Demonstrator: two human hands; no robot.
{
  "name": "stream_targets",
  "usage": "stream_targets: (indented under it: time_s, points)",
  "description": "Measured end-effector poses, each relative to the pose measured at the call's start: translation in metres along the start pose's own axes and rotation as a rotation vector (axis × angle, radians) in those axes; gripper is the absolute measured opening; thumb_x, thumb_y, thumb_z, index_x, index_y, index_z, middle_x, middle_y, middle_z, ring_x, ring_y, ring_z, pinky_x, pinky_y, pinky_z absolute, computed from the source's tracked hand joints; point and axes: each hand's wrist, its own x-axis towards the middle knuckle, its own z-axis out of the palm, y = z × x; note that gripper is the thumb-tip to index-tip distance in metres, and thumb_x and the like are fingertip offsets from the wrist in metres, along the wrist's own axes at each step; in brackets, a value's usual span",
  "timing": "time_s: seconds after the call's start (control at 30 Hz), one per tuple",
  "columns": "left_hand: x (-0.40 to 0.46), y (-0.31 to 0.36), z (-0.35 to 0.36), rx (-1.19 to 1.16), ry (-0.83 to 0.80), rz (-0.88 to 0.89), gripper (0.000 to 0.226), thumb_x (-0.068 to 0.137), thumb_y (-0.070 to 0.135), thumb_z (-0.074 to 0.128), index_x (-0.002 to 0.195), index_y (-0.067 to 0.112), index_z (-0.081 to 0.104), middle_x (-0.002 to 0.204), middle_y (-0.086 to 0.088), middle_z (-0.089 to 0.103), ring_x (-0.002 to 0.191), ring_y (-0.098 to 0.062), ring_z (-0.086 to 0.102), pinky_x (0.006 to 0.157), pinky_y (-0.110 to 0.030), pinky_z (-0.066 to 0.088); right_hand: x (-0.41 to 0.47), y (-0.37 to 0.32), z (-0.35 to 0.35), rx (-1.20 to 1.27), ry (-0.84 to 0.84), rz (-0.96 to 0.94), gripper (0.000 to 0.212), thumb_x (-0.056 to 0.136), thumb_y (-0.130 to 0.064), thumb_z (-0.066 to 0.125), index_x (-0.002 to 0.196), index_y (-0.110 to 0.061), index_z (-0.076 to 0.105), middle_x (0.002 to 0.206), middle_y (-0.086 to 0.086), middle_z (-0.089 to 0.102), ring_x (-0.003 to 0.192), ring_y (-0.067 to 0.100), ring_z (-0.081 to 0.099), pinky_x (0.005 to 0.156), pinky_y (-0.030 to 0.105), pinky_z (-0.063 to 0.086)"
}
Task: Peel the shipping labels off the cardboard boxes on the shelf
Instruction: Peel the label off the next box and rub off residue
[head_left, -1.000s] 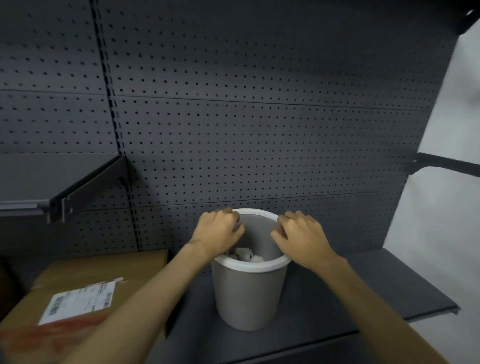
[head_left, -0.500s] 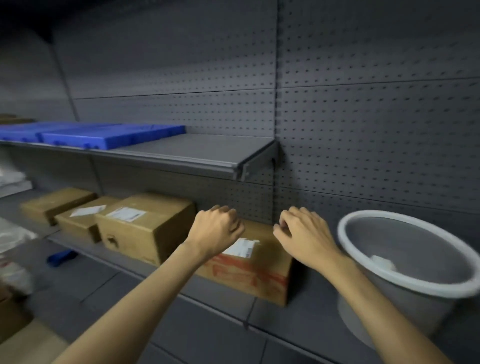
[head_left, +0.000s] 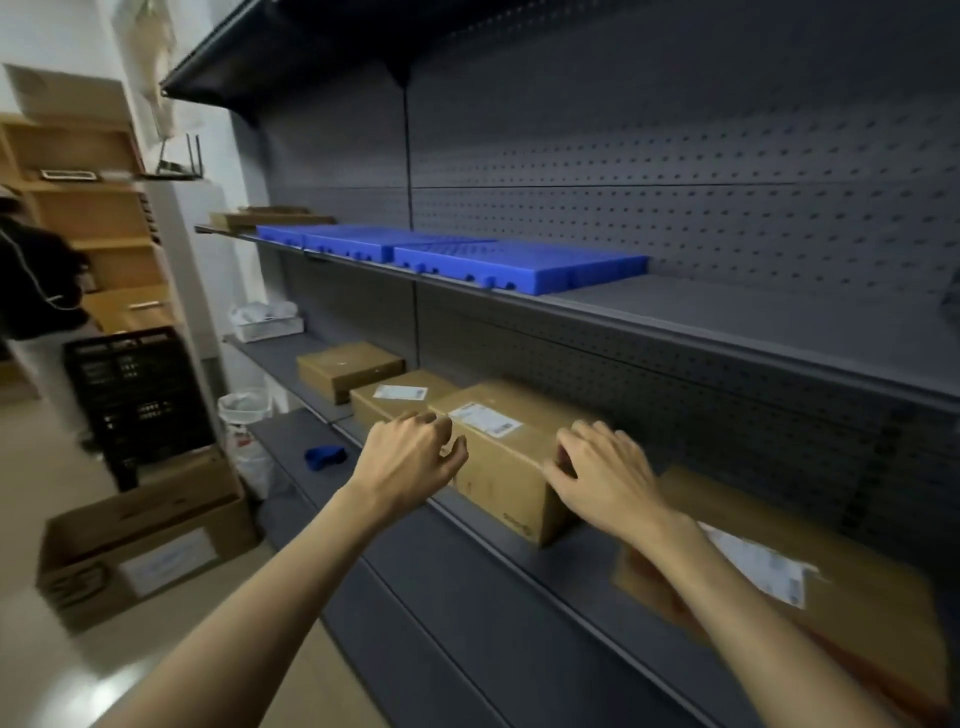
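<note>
Grey metal shelf (head_left: 519, 582), lower centre of frame: four cardboard boxes in a row. Middle box (head_left: 511, 467), white shipping label (head_left: 484, 420) on top. Left hand (head_left: 410, 462) in front of its left corner, fingers loosely curled, holding nothing. Right hand (head_left: 605, 480) against its right side, fingers bent, grasp uncertain. Lower right: larger box (head_left: 852, 613), label (head_left: 763, 569) attached. Behind, left: labelled box (head_left: 395, 402); unlabelled box (head_left: 348, 369). Upper shelf: blue trays (head_left: 519, 262).

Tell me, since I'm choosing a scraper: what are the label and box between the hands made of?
The white rectangular shipping label looks like matte printed paper. The brown box looks like plain matte cardboard, judging by its colour and folded edges.
</note>
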Motion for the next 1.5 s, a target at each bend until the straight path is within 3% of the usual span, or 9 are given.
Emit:
stream_targets:
  time_s: [0.23,0.5,0.67,0.83,1.13,1.33,1.5]
  points:
    - [0.016,-0.141,0.027,0.064,0.008,0.026,0.037,0.090,0.047,0.042,0.071,0.019,0.057,0.077,0.002,0.064,0.075,-0.024,0.063,0.050,-0.029,0.040,0.099,-0.096,0.052,0.036,-0.005,-0.013,0.026,0.093,-0.042,0.039,0.090,-0.021,0.053,0.100,-0.002,0.056,0.098,0.019,0.051,0.087,0.037,0.041]
    - [0.039,-0.245,0.080,0.056,-0.032,0.022,0.037,0.090,0.049,0.037,0.073,0.022,0.057,0.076,0.003,0.064,0.076,-0.021,0.062,0.052,-0.031,0.048,0.191,-0.155,0.121,0.032,-0.051,-0.038,0.033,0.094,-0.043,0.037,0.093,-0.016,0.056,0.101,0.002,0.059,0.096,0.021,0.051,0.085,0.038,0.041]
    - [0.065,-0.287,0.121,0.074,-0.033,0.059,0.036,0.090,0.047,0.041,0.074,0.020,0.058,0.074,0.002,0.061,0.075,-0.022,0.061,0.049,-0.027,0.033,0.248,-0.174,0.168,0.027,-0.074,-0.032,0.034,0.094,-0.043,0.039,0.096,-0.015,0.057,0.104,0.004,0.059,0.097,0.023,0.051,0.085,0.039,0.039]
    - [0.110,-0.340,0.167,0.080,-0.070,0.069,0.037,0.091,0.049,0.038,0.075,0.021,0.057,0.073,0.002,0.060,0.076,-0.023,0.061,0.049,-0.030,0.040,0.311,-0.178,0.219,0.042,-0.057,-0.003,0.034,0.095,-0.043,0.039,0.100,-0.015,0.059,0.104,0.004,0.059,0.097,0.022,0.051,0.085,0.039,0.040]
    - [0.179,-0.401,0.247,-0.003,-0.160,0.173,0.033,0.091,0.047,0.036,0.069,0.022,0.038,0.071,-0.001,0.057,0.077,-0.025,0.061,0.047,-0.029,0.031,0.397,-0.173,0.285,0.082,-0.092,0.114,0.031,0.094,-0.042,0.040,0.097,-0.015,0.056,0.103,0.004,0.058,0.098,0.023,0.050,0.086,0.040,0.040]
    - [0.202,-0.422,0.294,-0.058,-0.204,0.215,0.032,0.093,0.045,0.041,0.087,0.019,0.058,0.090,-0.002,0.064,0.092,-0.025,0.061,0.056,-0.030,0.034,0.425,-0.171,0.310,0.016,-0.132,0.205,0.033,0.095,-0.042,0.040,0.099,-0.014,0.058,0.104,0.004,0.059,0.099,0.023,0.051,0.087,0.039,0.041]
    - [0.218,-0.441,0.334,-0.123,-0.261,0.311,0.034,0.093,0.047,0.038,0.092,0.019,0.058,0.095,-0.002,0.065,0.097,-0.026,0.060,0.063,-0.033,0.045,0.438,-0.175,0.331,-0.026,-0.165,0.309,0.031,0.092,-0.044,0.046,0.093,-0.015,0.056,0.098,0.002,0.058,0.097,0.021,0.051,0.079,0.035,0.038]
